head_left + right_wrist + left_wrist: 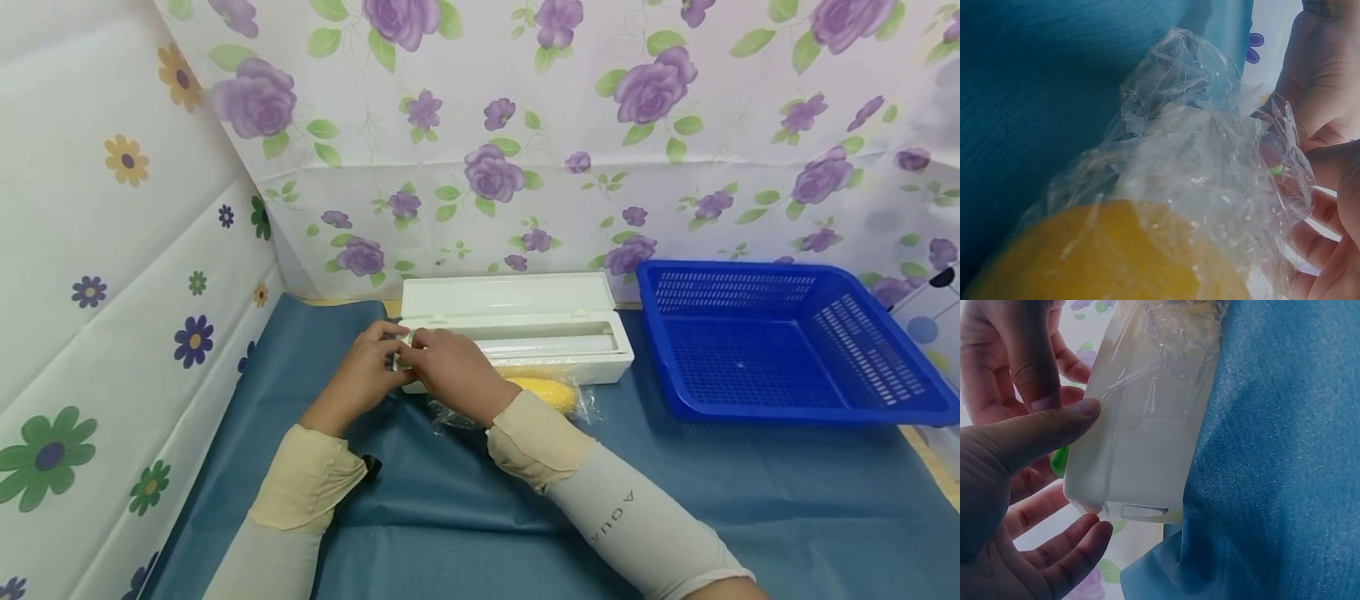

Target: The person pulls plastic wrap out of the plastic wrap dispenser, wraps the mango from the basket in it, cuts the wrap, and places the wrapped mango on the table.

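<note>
A long white cling film box (611,367) stands with its lid (517,293) raised; a pale roll (577,344) lies inside. Both hands meet at its left end. My left hand (356,377) grips that end, the thumb on its front and the fingers around the corner. My right hand (459,372) comes over the same corner with bent fingers. Between the hands a small green piece (1059,461) peeks out; I cannot tell whether the right fingers pinch it. In front of the box lies a rounded yellow object (551,392) in crinkled clear film (1175,150).
A blue plastic basket (750,414) stands right of the box. Dark blue cloth (450,550) covers the table, with folds in front of the box. A flowered sheet (570,225) hangs close behind, and another (150,250) along the left side.
</note>
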`<control>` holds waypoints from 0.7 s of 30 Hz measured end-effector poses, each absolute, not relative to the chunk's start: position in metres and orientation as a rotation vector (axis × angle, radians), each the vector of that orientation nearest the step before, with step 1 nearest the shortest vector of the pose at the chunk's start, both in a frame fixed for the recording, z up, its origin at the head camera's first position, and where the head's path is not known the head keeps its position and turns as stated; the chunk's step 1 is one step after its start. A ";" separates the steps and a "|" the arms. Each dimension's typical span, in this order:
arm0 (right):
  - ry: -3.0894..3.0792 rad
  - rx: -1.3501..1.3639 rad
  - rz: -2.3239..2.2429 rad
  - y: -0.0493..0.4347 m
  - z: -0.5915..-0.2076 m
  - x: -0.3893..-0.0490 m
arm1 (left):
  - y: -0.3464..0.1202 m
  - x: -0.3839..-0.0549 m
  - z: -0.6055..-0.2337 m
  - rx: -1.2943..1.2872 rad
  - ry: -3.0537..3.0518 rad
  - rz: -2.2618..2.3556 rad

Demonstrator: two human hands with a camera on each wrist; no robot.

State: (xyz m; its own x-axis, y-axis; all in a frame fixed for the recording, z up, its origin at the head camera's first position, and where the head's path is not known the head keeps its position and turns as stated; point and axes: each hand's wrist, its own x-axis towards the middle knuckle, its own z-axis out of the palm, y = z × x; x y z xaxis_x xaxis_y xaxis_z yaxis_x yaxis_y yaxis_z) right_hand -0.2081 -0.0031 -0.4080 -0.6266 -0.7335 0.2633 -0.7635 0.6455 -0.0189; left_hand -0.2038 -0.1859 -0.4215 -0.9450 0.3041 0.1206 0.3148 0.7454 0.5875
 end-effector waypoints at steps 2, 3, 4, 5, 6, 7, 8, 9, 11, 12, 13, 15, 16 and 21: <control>-2.634 1.218 0.175 -0.003 -0.407 -0.208 | -0.186 -0.204 -0.422 -0.517 -2.920 -0.988; -2.634 1.216 0.167 -0.003 -0.406 -0.207 | -0.186 -0.204 -0.422 -0.516 -2.921 -0.985; -2.634 1.215 0.163 -0.003 -0.406 -0.207 | -0.186 -0.204 -0.422 -0.516 -2.922 -0.984; -2.632 1.212 0.160 -0.003 -0.406 -0.207 | -0.186 -0.204 -0.422 -0.517 -2.923 -0.983; -2.630 1.211 0.159 -0.003 -0.406 -0.207 | -0.187 -0.204 -0.422 -0.518 -2.925 -0.980; -2.629 1.211 0.162 -0.003 -0.406 -0.207 | -0.187 -0.205 -0.422 -0.520 -2.925 -0.980; -2.628 1.210 0.165 -0.003 -0.407 -0.207 | -0.187 -0.204 -0.422 -0.523 -2.927 -0.977; -2.627 1.211 0.170 -0.003 -0.407 -0.207 | -0.187 -0.205 -0.422 -0.524 -2.928 -0.975; -2.625 1.211 0.179 -0.003 -0.407 -0.207 | -0.187 -0.204 -0.422 -0.526 -2.930 -0.975; -2.627 1.211 0.184 -0.003 -0.407 -0.207 | -0.187 -0.204 -0.422 -0.525 -2.932 -0.977; -2.629 1.209 0.187 -0.004 -0.407 -0.207 | -0.187 -0.204 -0.422 -0.523 -2.934 -0.979; -2.632 1.206 0.185 -0.004 -0.408 -0.207 | -0.187 -0.204 -0.422 -0.520 -2.937 -0.978; -2.635 1.205 0.187 -0.004 -0.408 -0.207 | -0.187 -0.204 -0.422 -0.518 -2.940 -0.978; -2.642 1.193 0.173 -0.005 -0.407 -0.208 | -0.186 -0.204 -0.421 -0.513 -2.948 -0.978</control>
State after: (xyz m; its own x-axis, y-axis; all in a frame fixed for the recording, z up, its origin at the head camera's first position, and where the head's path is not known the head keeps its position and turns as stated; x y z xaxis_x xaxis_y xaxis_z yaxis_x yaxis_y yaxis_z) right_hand -0.2077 -0.0046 -0.4072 -0.6388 -0.7232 0.2625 -0.7512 0.6600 -0.0100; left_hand -0.2041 -0.1865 -0.4213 -0.9469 0.3072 0.0947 0.3029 0.7538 0.5831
